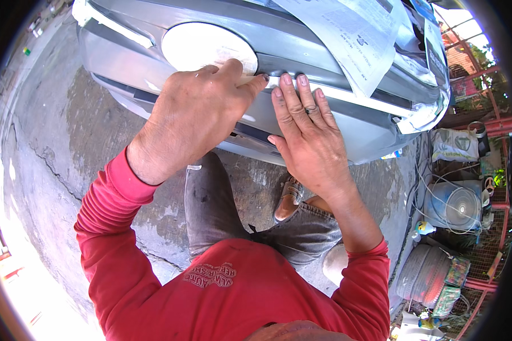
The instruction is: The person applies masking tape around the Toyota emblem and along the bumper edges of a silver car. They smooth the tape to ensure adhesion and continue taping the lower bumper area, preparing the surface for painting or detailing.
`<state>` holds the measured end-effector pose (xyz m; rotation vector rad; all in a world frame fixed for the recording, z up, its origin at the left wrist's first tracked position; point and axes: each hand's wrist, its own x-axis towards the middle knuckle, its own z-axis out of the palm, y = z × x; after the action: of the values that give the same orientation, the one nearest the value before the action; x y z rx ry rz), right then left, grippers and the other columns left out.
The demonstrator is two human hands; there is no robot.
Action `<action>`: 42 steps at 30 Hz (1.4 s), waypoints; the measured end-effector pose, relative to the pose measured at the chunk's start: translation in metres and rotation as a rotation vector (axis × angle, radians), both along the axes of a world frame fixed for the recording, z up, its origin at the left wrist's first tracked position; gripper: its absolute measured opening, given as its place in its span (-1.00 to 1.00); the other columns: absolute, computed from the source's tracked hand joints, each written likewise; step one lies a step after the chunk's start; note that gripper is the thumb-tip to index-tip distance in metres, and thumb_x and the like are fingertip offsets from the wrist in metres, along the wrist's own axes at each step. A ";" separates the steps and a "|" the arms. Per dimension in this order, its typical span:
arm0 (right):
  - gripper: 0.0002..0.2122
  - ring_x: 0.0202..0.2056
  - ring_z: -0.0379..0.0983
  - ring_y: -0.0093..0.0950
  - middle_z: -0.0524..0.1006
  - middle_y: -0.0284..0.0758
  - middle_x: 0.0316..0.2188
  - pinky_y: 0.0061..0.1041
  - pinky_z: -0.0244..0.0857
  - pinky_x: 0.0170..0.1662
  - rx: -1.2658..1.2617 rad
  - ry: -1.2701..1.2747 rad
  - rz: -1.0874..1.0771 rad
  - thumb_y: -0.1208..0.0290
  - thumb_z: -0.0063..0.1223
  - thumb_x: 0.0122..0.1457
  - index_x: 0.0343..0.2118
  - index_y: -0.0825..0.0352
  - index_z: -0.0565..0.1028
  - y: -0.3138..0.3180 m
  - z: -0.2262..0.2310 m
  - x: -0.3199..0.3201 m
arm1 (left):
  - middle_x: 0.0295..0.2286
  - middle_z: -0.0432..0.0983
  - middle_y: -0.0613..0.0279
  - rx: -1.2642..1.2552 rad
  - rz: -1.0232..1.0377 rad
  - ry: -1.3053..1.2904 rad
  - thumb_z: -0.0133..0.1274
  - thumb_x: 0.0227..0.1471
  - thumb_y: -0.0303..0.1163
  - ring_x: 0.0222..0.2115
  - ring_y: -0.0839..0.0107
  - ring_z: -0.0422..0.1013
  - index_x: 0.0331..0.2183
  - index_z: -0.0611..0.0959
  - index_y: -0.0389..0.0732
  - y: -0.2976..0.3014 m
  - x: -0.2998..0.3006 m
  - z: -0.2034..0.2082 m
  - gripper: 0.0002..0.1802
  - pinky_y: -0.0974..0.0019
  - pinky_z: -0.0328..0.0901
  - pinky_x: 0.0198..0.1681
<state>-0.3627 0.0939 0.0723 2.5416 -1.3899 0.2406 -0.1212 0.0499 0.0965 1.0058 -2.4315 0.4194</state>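
Observation:
A grey car bumper (375, 128) curves across the top of the view. A white covered oval (207, 44) sits on its middle. From beside the oval, a strip of white masking tape (347, 92) runs right along the trim. My left hand (196, 108) is closed at the oval's lower right edge. Its fingers are curled and its thumb lies over the tape's near end; the fingertips are mostly hidden. Just to the right, my right hand (313, 133) rests open, fingers stretched out and fingertips on the tape strip.
Newspaper sheets (352, 42) hang over the upper right of the car. Cracked concrete floor (45, 165) spreads below and left. Along the right side stand a blue container (452, 204), a grey ribbed round object (424, 273), a white sack (455, 145), loose cables and a red metal fence (498, 227).

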 end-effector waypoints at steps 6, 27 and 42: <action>-0.23 0.55 0.00 -0.25 0.12 -0.28 0.55 -0.09 -0.13 0.58 -0.001 -0.036 0.019 0.23 0.30 0.25 0.49 0.26 0.23 -0.001 0.007 -0.002 | -0.31 0.60 0.15 0.093 -0.013 0.091 0.26 0.03 -0.50 -0.36 0.31 0.66 0.06 0.76 -0.15 -0.002 -0.001 -0.010 -0.51 0.28 0.54 -0.38; -0.49 0.35 0.39 -0.18 0.48 -0.14 0.31 -0.18 0.34 0.35 0.025 -0.224 0.133 0.46 0.29 0.27 0.30 0.31 0.50 -0.012 0.037 -0.011 | -0.28 0.66 0.20 0.811 -0.266 1.395 0.20 0.31 -0.49 -0.35 0.56 0.45 0.29 0.59 -0.13 0.018 -0.067 -0.105 -0.45 0.38 0.40 -0.20; -0.71 -0.09 0.63 -0.25 0.67 -0.27 -0.09 -0.28 0.52 -0.05 -0.357 -0.189 0.006 0.55 0.40 0.14 -0.04 0.32 0.72 -0.016 0.028 -0.020 | -0.17 0.65 0.31 1.205 -0.595 1.900 0.15 0.38 -0.43 -0.36 0.64 0.47 0.40 0.42 -0.03 0.024 -0.104 -0.119 -0.37 0.43 0.52 -0.36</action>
<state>-0.3830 0.0776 0.1006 2.2726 -1.2673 0.6805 -0.2247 0.0736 -0.0224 0.3772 -0.7657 -1.5898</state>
